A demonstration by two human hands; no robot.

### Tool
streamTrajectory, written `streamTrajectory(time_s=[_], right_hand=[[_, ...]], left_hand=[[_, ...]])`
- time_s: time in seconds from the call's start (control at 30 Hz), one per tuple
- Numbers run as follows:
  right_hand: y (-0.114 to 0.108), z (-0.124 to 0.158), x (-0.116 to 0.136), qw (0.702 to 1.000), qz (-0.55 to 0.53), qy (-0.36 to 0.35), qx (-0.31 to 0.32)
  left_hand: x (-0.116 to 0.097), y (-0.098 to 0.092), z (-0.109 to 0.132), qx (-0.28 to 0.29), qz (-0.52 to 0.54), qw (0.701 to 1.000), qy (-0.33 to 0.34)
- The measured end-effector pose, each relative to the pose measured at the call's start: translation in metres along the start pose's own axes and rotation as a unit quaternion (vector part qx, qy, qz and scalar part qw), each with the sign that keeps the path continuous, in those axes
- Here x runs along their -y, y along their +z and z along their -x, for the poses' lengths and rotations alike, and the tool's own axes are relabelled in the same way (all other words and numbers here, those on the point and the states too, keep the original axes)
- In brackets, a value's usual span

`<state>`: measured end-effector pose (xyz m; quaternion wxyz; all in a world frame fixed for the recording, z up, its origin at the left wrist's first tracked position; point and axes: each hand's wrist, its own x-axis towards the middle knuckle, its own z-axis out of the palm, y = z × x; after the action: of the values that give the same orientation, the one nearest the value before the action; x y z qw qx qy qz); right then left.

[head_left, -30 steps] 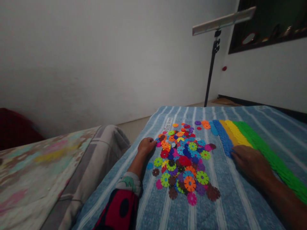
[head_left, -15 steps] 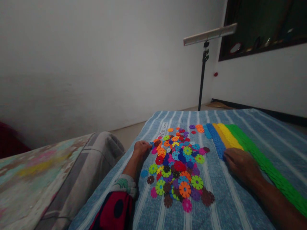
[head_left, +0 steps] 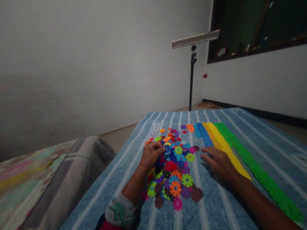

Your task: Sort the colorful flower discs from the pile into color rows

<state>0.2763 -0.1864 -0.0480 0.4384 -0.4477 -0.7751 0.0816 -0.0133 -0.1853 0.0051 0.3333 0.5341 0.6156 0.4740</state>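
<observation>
A loose heap of notched plastic discs in many colours [head_left: 175, 188] lies on a striped blue cloth [head_left: 124, 179]. My left hand [head_left: 151, 155] is over the heap's left side, thumb and fingers pinched at a blue notched disc [head_left: 167, 149]. To the right of the heap, my right hand [head_left: 219, 161] hovers low with thumb and forefinger apart. It is beside overlapping rows of discs: a blue row [head_left: 203, 134], a narrow orange row [head_left: 211, 135], a yellow row [head_left: 230, 153] and a long green row [head_left: 259, 171]. My right hand hides the blue row's near end.
Small groups of orange [head_left: 190, 128], purple [head_left: 183, 126] and light blue discs [head_left: 197, 131] lie at the far end. A lamp on a black stand [head_left: 191, 76] rises behind the cloth. Another covered surface [head_left: 59, 182] stands at the left.
My left hand has moved right, from the heap's edge to over its discs. My right hand has come off the blue row's near end and shifted left, its fingers parting. The view has turned slightly right.
</observation>
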Motion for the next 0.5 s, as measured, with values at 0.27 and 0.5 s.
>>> streamTrajectory(time_s=[0.27,0.5], right_hand=[[0.002,-0.005,0.039,0.985,-0.143,0.005,0.097],[-0.008,-0.011,0.032,0.986,-0.127,0.023,0.108]], left_hand=[[-0.011,0.064,0.045,0.176,0.05,0.982,0.036],[-0.007,0.068,0.045,0.171,0.013,0.983,0.07]])
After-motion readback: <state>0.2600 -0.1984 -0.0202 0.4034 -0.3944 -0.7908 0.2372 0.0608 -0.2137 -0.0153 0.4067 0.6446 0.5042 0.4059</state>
